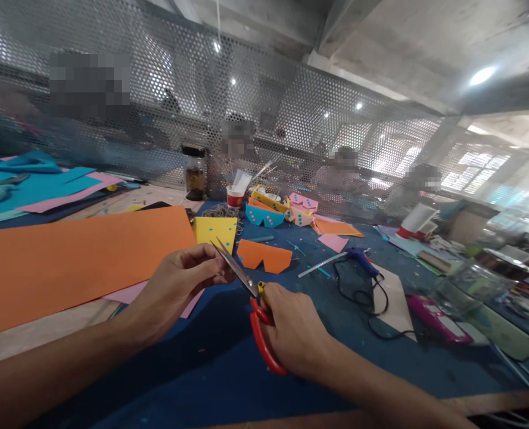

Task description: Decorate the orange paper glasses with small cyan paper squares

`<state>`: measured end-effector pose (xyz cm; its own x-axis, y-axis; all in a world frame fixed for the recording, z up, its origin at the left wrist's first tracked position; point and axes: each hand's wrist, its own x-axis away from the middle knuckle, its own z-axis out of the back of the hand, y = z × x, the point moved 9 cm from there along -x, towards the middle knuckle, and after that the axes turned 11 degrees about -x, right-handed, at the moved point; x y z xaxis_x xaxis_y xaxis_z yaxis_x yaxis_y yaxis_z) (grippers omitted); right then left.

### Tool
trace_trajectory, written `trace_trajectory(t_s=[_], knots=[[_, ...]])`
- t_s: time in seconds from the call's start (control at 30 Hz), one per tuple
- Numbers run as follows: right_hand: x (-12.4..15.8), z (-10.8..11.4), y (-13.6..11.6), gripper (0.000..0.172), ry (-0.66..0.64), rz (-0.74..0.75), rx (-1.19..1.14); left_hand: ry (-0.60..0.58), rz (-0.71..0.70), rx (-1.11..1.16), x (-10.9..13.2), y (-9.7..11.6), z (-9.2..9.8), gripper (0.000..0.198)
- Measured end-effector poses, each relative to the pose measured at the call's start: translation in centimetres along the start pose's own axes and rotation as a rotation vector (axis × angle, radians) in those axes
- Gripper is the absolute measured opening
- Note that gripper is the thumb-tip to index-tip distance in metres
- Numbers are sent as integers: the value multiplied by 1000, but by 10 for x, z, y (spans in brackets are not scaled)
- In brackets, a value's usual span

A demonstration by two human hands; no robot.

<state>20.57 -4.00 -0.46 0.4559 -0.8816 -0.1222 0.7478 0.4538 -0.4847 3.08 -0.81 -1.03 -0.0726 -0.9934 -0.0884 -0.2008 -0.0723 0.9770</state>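
Note:
My right hand [298, 325] is wrapped round red-handled scissors [264, 345]. Their blades are slightly apart and point up and left. A small yellow piece [262, 290] shows between the thumb side of that hand and the scissors' pivot. My left hand [186, 274] has its fingertips pinched together right beside the blades; whatever is in them is too small or hidden to name. Just beyond the blades lie a yellow paper piece [217, 231] with small blue squares on it and an orange notched paper piece [264, 256].
A large orange sheet [90, 256] spreads on the left. Decorated paper pieces [264, 216], a red-and-white cup [235, 196] and a dark-lidded jar [195, 176] stand at the back. On the right are a blue glue gun [363, 262] with its cord, a pink device [438, 320] and a glass jar [463, 289].

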Motion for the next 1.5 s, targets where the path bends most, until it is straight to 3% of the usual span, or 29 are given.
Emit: trace_trajectory(t_s=[0.57, 0.9, 1.1, 1.3, 1.5], knots=[[-3, -1, 5, 3, 77, 35, 6, -33, 9, -13, 1, 5, -5, 15], [-15, 26, 23, 18, 279, 17, -69, -34, 80, -10, -1, -4, -7, 17], [-19, 17, 24, 33, 160, -36, 65, -75, 93, 4, -1, -11, -7, 16], [-17, 1, 18, 33, 24, 11, 155, -134, 82, -28, -1, -14, -10, 15], [-15, 1, 18, 32, -6, 69, 75, -144, 21, -179, 4, -5, -15, 16]])
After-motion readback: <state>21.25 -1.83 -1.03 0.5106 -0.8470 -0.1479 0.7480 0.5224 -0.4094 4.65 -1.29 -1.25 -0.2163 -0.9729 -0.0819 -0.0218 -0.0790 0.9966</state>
